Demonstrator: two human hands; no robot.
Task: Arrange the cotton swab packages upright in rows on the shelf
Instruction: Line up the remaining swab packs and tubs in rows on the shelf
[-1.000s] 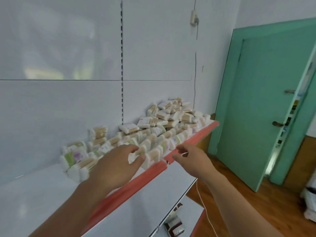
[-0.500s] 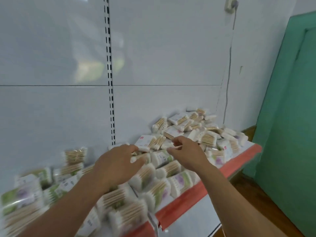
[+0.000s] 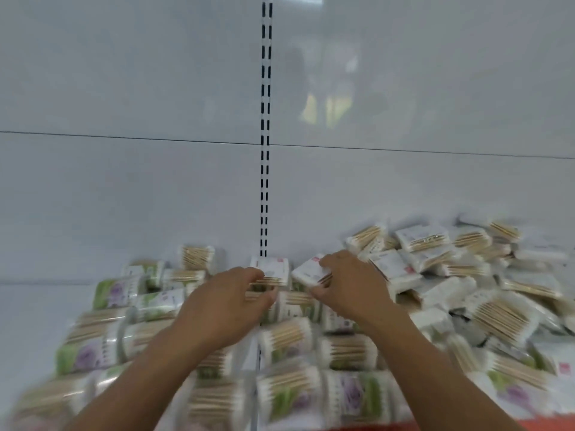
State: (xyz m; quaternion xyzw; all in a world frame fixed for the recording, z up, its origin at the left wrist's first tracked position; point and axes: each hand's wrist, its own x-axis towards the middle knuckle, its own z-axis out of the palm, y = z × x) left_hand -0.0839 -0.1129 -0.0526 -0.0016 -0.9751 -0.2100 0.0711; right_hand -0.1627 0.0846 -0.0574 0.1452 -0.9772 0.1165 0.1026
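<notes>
Many cotton swab packages cover the shelf, white with wooden sticks showing. On the left they lie in rough rows [image 3: 102,353], some with green and purple labels. On the right they form a loose heap [image 3: 466,275]. My left hand [image 3: 230,303] pinches a white package [image 3: 273,270] near the back panel. Beside it, my right hand [image 3: 351,284] grips another white package [image 3: 311,272] that is tilted. The two packages almost touch.
A white back panel [image 3: 155,197] rises behind the shelf, with a slotted upright [image 3: 264,150] down its middle. The shelf's red front edge [image 3: 547,426] shows at the bottom right. The picture is blurred by motion.
The view has swung left and closer to the shelf; the green door has left the frame. Both hands reached further back and each took hold of a white package.
</notes>
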